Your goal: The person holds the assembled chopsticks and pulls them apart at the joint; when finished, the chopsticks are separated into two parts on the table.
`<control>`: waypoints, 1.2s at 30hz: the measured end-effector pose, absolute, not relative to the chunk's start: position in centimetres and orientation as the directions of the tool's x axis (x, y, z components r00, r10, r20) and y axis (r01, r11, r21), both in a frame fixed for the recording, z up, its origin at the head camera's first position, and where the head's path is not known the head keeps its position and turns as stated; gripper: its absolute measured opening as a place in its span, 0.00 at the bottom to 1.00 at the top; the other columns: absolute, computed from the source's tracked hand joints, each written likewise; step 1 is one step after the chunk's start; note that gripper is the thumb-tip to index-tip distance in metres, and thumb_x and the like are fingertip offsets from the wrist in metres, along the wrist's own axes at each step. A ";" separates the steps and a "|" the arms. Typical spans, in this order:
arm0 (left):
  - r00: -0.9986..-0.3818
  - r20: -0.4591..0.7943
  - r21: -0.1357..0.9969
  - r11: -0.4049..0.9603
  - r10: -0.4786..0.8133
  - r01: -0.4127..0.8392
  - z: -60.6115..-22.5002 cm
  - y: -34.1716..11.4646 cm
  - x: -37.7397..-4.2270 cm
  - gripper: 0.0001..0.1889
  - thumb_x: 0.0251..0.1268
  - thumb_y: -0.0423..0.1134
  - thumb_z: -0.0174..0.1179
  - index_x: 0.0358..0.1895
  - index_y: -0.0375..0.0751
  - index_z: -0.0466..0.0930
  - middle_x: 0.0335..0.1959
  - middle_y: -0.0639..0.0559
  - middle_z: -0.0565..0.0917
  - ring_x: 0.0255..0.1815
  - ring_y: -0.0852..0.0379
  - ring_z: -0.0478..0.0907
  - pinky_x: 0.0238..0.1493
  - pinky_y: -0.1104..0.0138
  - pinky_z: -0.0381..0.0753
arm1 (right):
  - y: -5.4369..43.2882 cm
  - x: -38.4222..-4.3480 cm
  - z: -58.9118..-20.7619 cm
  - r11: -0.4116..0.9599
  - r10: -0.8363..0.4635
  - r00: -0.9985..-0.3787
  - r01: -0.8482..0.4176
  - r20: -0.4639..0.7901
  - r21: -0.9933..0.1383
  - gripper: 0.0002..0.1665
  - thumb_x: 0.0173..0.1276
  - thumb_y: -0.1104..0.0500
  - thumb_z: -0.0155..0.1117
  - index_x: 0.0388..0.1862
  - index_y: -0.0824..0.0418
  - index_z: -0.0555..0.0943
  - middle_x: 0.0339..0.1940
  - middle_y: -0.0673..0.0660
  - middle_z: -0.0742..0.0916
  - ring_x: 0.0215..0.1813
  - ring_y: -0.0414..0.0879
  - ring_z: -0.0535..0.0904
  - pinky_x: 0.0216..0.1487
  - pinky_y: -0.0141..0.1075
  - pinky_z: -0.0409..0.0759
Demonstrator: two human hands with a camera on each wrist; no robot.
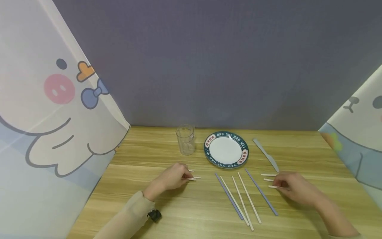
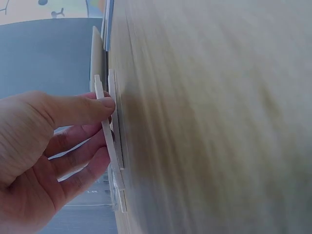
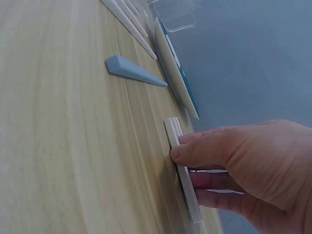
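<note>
My left hand (image 1: 176,176) pinches a short, flat white stick (image 2: 108,129) between thumb and fingers, low over the table. Other white sticks (image 2: 116,122) lie just behind it, partly covered by the fingers. On the other side, my right hand (image 1: 298,187) has its thumb and fingers on the nearest of several similar flat white sticks (image 3: 187,187), which lie side by side. Between the hands lie chopsticks: two blue, one of them a blue chopstick (image 1: 261,192) on the right, and three pale ones, including a white chopstick (image 1: 249,197).
Behind the chopsticks sits a plate (image 1: 209,156) with a dark green lettered rim. To its left stands a clear glass (image 1: 185,141); to its right lies a grey knife (image 1: 265,154). A grey partition (image 1: 221,66) rises at the table's back, with cartoon-printed panels at both sides.
</note>
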State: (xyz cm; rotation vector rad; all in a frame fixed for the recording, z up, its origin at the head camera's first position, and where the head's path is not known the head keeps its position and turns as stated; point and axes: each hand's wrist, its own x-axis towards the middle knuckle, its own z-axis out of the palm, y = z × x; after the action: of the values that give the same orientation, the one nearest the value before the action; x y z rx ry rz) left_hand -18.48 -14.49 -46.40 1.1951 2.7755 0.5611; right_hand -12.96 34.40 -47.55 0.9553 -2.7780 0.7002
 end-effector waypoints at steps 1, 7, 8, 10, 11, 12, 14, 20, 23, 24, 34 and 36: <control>-0.695 0.079 0.358 0.631 0.714 0.689 -46.5 -14.5 -18.5 0.07 0.65 0.29 0.72 0.42 0.43 0.94 0.38 0.53 0.92 0.41 0.59 0.87 0.45 0.71 0.88 | 34.3 -13.0 -47.5 0.700 -0.547 -0.797 -0.603 0.255 -0.384 0.17 0.61 0.67 0.80 0.33 0.45 0.85 0.31 0.33 0.81 0.32 0.22 0.72 0.28 0.27 0.75; -0.696 0.070 0.369 0.630 0.714 0.683 -46.5 -14.7 -18.6 0.06 0.64 0.29 0.73 0.41 0.44 0.94 0.38 0.53 0.92 0.40 0.61 0.86 0.44 0.72 0.87 | 34.1 -13.0 -47.4 0.719 -0.529 -0.815 -0.579 0.237 -0.384 0.15 0.62 0.65 0.80 0.33 0.44 0.85 0.30 0.33 0.81 0.32 0.22 0.72 0.28 0.27 0.75; -0.699 0.067 0.370 0.632 0.712 0.680 -46.4 -14.7 -18.7 0.07 0.64 0.29 0.73 0.41 0.44 0.94 0.38 0.53 0.92 0.39 0.62 0.86 0.44 0.73 0.87 | 34.1 -13.0 -47.4 0.720 -0.528 -0.815 -0.578 0.239 -0.385 0.15 0.62 0.65 0.80 0.33 0.44 0.85 0.30 0.33 0.81 0.32 0.22 0.72 0.28 0.27 0.75; -0.700 0.062 0.376 0.633 0.711 0.676 -46.3 -14.7 -18.7 0.07 0.64 0.29 0.73 0.41 0.44 0.94 0.39 0.52 0.92 0.38 0.63 0.86 0.41 0.75 0.86 | 34.0 -13.0 -47.3 0.721 -0.525 -0.815 -0.578 0.244 -0.381 0.15 0.61 0.66 0.80 0.34 0.45 0.85 0.31 0.33 0.82 0.32 0.22 0.72 0.28 0.27 0.76; -0.699 0.059 0.382 0.631 0.713 0.676 -46.3 -14.8 -18.7 0.07 0.64 0.29 0.73 0.41 0.44 0.93 0.39 0.52 0.93 0.37 0.64 0.85 0.41 0.76 0.85 | 33.9 -13.0 -47.2 0.723 -0.523 -0.816 -0.577 0.246 -0.379 0.15 0.61 0.66 0.80 0.34 0.45 0.85 0.31 0.34 0.83 0.33 0.22 0.73 0.29 0.27 0.77; -0.697 0.057 0.387 0.628 0.715 0.675 -46.3 -14.7 -18.7 0.07 0.64 0.29 0.74 0.41 0.43 0.93 0.39 0.51 0.93 0.37 0.64 0.85 0.40 0.76 0.85 | 33.8 -13.0 -47.1 0.727 -0.519 -0.818 -0.575 0.247 -0.375 0.15 0.61 0.66 0.80 0.34 0.46 0.86 0.32 0.34 0.83 0.33 0.22 0.73 0.30 0.28 0.78; -0.699 0.052 0.391 0.630 0.713 0.671 -46.2 -14.7 -18.7 0.06 0.64 0.30 0.74 0.42 0.43 0.93 0.40 0.52 0.93 0.37 0.65 0.85 0.40 0.77 0.84 | 33.3 -12.9 -46.9 0.738 -0.507 -0.826 -0.564 0.247 -0.369 0.14 0.62 0.65 0.79 0.35 0.46 0.86 0.32 0.34 0.84 0.34 0.22 0.74 0.31 0.28 0.80; -0.689 0.069 0.373 0.622 0.722 0.689 -45.8 -13.6 -18.7 0.06 0.66 0.34 0.74 0.43 0.43 0.93 0.41 0.53 0.93 0.39 0.64 0.86 0.43 0.75 0.86 | 30.8 -12.5 -45.7 0.747 -0.481 -0.831 -0.555 0.279 -0.366 0.10 0.65 0.65 0.76 0.37 0.49 0.87 0.30 0.34 0.83 0.33 0.22 0.71 0.29 0.27 0.76; -0.679 0.074 0.370 0.612 0.730 0.699 -45.2 -12.3 -18.7 0.06 0.67 0.35 0.74 0.44 0.43 0.93 0.42 0.53 0.93 0.40 0.63 0.87 0.45 0.74 0.86 | 29.2 -12.3 -45.0 0.730 -0.487 -0.818 -0.573 0.306 -0.373 0.11 0.66 0.66 0.75 0.37 0.49 0.87 0.28 0.33 0.81 0.31 0.22 0.70 0.28 0.26 0.74; -0.676 0.071 0.367 0.611 0.734 0.702 -44.9 -11.8 -18.7 0.06 0.68 0.36 0.73 0.45 0.43 0.93 0.42 0.53 0.93 0.40 0.63 0.87 0.45 0.74 0.86 | 28.6 -12.2 -44.9 0.721 -0.492 -0.813 -0.581 0.311 -0.379 0.11 0.67 0.66 0.74 0.37 0.48 0.87 0.27 0.33 0.81 0.30 0.22 0.69 0.27 0.25 0.73; -0.608 0.096 0.265 0.569 0.788 0.779 -44.3 -6.7 -18.1 0.07 0.69 0.40 0.72 0.47 0.50 0.94 0.42 0.59 0.93 0.39 0.67 0.84 0.43 0.79 0.81 | 23.6 -11.5 -44.3 0.637 -0.547 -0.792 -0.604 0.272 -0.479 0.09 0.71 0.68 0.69 0.39 0.53 0.86 0.26 0.36 0.81 0.29 0.24 0.70 0.27 0.25 0.75; -0.609 0.095 0.255 0.572 0.787 0.779 -44.4 -6.2 -18.0 0.07 0.70 0.41 0.72 0.47 0.51 0.94 0.43 0.61 0.93 0.40 0.68 0.85 0.45 0.78 0.82 | 22.6 -11.4 -44.4 0.625 -0.558 -0.792 -0.597 0.247 -0.504 0.08 0.72 0.67 0.69 0.39 0.53 0.86 0.25 0.36 0.80 0.28 0.24 0.70 0.26 0.25 0.74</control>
State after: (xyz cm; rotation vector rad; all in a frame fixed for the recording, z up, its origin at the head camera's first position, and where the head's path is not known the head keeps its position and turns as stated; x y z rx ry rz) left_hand -18.03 -6.19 -44.45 1.3754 2.7601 0.4254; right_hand -11.41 22.59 -44.37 0.9861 -2.7712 0.8966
